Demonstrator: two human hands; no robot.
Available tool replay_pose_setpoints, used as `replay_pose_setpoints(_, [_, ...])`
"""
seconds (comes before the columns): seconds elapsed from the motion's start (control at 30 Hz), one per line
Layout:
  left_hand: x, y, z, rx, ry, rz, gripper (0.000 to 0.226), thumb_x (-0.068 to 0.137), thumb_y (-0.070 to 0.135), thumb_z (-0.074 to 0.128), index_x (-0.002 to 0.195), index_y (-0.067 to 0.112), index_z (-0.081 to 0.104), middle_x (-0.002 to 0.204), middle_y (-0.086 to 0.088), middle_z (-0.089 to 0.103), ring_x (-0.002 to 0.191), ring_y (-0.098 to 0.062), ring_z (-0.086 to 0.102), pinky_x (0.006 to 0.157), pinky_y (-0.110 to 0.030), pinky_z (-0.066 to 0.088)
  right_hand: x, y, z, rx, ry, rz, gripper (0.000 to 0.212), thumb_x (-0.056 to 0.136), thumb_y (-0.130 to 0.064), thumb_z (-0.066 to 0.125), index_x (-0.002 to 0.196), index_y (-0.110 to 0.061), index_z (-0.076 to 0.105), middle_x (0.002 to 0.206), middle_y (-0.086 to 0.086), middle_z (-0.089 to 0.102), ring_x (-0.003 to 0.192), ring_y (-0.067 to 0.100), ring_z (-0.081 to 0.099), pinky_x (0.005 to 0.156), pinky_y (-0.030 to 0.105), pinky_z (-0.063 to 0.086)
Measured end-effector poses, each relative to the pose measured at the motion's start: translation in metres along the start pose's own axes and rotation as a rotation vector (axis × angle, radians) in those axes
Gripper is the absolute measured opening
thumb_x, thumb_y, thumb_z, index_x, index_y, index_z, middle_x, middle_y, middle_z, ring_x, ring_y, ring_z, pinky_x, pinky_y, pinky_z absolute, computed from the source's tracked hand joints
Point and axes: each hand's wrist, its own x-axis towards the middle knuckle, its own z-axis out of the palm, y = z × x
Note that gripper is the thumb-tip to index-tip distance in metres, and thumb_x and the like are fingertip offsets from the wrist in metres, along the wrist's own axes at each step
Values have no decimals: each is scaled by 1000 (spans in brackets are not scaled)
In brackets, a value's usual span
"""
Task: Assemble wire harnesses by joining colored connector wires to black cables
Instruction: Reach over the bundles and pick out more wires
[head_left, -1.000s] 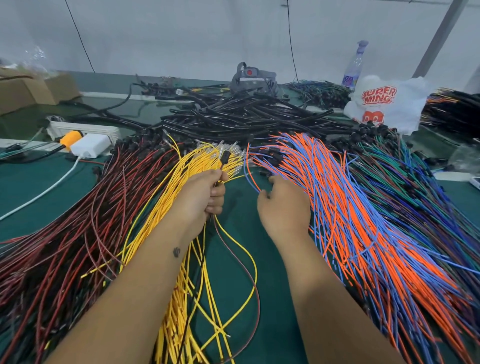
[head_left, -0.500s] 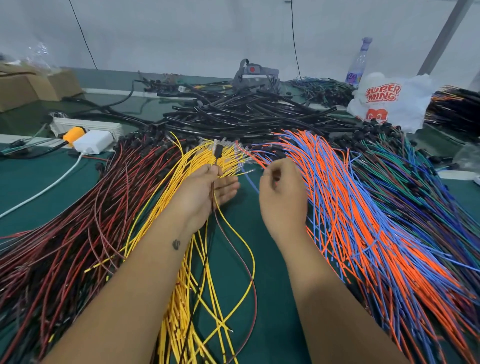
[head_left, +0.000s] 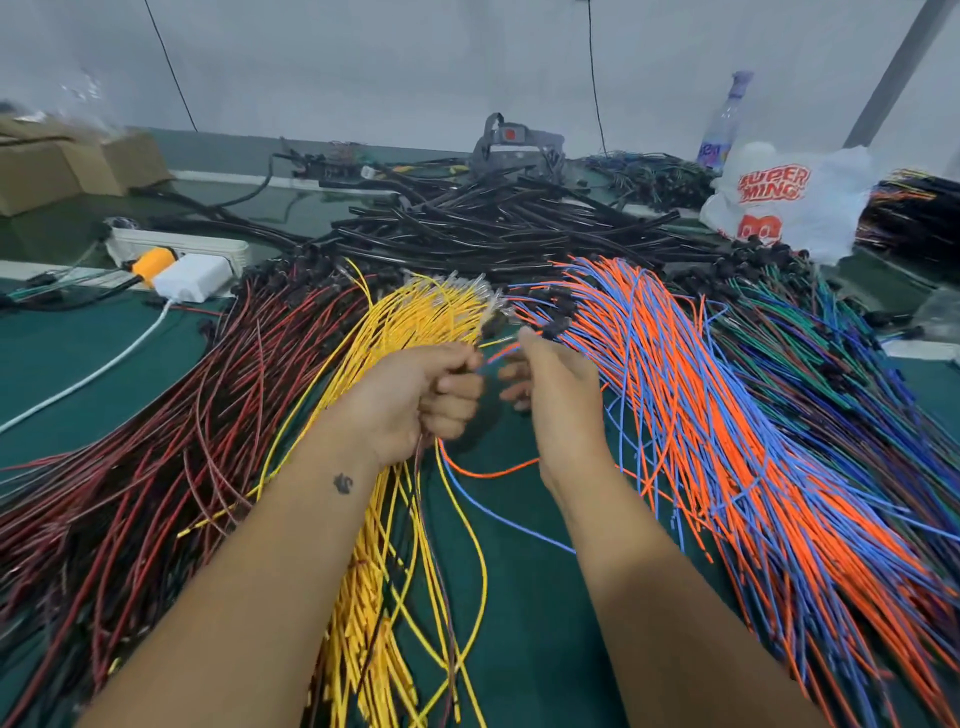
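Observation:
My left hand (head_left: 415, 395) is curled in a fist round a thin bunch of wires, a yellow wire and a dark red one, that trail down toward me. An orange and blue wire pair (head_left: 483, 473) runs from between my hands and loops over the green mat. My right hand (head_left: 550, 384) is beside the left, fingers bent toward it; its grip on the pair is blurred. A yellow wire bundle (head_left: 415, 322) lies under my left hand, an orange and blue bundle (head_left: 701, 389) to the right. Black cables (head_left: 493, 228) are piled behind.
A red and black wire bundle (head_left: 182, 415) fans out at the left, a green and blue bundle (head_left: 831, 353) at the far right. A power strip (head_left: 176, 244) with a white adapter (head_left: 192, 278), cardboard boxes (head_left: 62, 166), a plastic bag (head_left: 789, 197) and a bottle (head_left: 724, 124) stand at the back.
My right hand has left the orange and blue bundle, drawing one orange and blue pair out to the left hand. My left hand has closed into a fist and both hands have come together.

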Motion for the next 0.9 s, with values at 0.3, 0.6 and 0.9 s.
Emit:
replay_pose_setpoints(0.3, [7, -8, 9, 279, 334, 281, 24, 102, 21, 44, 86, 15, 61, 58, 7, 61, 55, -9, 55, 56, -20, 49, 3, 5, -2, -87, -54, -55, 36, 94, -17, 59, 58, -13, 55, 51, -2, 50, 48, 11, 46, 49, 17, 37])
replay_pose_setpoints(0.6, [4, -12, 8, 466, 274, 306, 32, 101, 26, 46, 78, 28, 67, 59, 15, 53, 41, -4, 36, 38, -14, 30, -2, 8, 3, -368, -148, -193, 40, 99, -27, 49, 62, -14, 53, 53, -3, 50, 57, 23, 49, 63, 43, 46])
replay_pose_setpoints(0.9, [3, -7, 10, 368, 285, 219, 23, 99, 24, 49, 80, 22, 63, 55, 6, 45, 42, -5, 21, 35, -13, 17, 1, 4, 0, -67, -34, -177, 28, 86, -16, 71, 98, -35, 54, 100, 5, 62, 75, 20, 53, 77, 43, 49])
